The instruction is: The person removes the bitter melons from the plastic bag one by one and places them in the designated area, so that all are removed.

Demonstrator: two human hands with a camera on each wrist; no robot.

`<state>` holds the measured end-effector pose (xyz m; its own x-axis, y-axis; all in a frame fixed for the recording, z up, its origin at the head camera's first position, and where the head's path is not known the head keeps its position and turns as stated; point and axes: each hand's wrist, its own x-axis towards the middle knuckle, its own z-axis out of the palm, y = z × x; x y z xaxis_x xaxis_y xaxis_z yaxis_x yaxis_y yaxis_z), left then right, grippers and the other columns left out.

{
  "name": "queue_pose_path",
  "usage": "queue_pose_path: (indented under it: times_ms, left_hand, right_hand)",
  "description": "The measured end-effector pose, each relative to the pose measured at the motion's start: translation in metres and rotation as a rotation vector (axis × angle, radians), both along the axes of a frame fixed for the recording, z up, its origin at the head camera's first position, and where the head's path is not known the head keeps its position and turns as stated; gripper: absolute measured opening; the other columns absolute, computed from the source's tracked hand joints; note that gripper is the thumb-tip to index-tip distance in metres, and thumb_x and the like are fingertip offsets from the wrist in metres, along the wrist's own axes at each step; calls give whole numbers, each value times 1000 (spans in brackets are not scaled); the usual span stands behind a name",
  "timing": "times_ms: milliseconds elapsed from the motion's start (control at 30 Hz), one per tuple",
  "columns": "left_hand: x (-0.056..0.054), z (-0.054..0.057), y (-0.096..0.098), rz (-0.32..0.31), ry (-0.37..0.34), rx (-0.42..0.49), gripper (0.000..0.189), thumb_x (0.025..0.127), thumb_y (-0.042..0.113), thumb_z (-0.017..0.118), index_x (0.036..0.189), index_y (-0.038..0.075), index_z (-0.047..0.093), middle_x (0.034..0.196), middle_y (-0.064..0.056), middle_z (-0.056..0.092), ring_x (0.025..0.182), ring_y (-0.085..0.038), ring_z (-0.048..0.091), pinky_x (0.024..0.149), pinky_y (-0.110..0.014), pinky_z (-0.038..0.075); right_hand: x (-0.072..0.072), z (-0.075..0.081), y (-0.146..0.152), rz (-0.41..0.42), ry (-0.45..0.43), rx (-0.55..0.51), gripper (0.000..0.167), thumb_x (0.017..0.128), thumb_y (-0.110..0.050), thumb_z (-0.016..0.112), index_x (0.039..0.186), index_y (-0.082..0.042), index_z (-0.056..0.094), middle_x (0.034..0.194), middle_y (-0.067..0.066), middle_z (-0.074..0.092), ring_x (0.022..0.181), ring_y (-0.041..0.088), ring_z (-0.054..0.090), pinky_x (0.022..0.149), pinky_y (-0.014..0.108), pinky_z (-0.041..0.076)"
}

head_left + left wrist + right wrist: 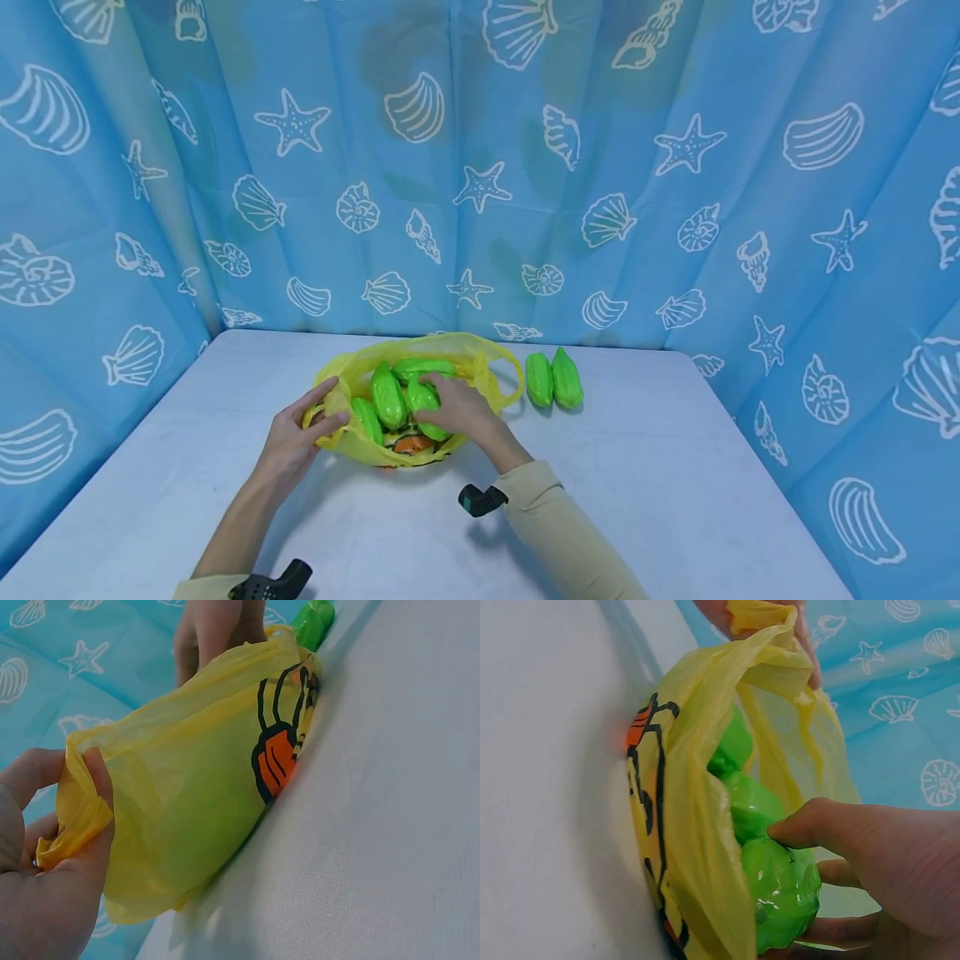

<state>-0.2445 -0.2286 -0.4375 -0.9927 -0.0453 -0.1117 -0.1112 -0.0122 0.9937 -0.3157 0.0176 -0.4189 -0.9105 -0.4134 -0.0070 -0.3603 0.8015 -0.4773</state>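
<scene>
A yellow plastic bag (358, 451) stands with its mouth spread on the white table. Its rim is pinched between the thumb and fingers of my left hand (294, 432), and the left wrist view shows the bunched plastic edge (81, 825). Inside lie several glossy green, ribbed, elongated fruits (388, 396). My right hand (463, 410) reaches over the bag's right side and grips one green fruit (778, 892), thumb on top and fingers beneath it. Its lower end is hidden by the bag wall in the right wrist view.
Two more green fruits (567, 379) lie side by side on the table (675, 483), right of the bag. The bag's loop handle (513, 375) sticks out toward them. A blue shell-patterned curtain (480, 242) borders the table's back and sides.
</scene>
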Motion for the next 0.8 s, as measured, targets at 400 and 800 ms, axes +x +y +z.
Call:
queue_pose_path:
  times_ms: [400, 800]
  left_hand:
    - [0, -1, -1, 3, 1, 0, 79, 88, 32, 74, 154, 28, 32, 164, 1, 14, 130, -14, 34, 88, -7, 49]
    - [0, 0, -1, 4, -1, 7, 79, 89, 33, 73, 155, 29, 29, 163, 0, 14, 130, -15, 32, 88, -7, 49]
  right_hand:
    - [6, 10, 18, 7, 48, -62, 59, 89, -38, 70, 142, -21, 50, 137, 8, 60, 122, 31, 59, 96, 48, 52]
    - [14, 18, 47, -37, 85, -75, 64, 87, -44, 71, 143, -23, 49, 134, 10, 61, 121, 32, 58, 96, 48, 51]
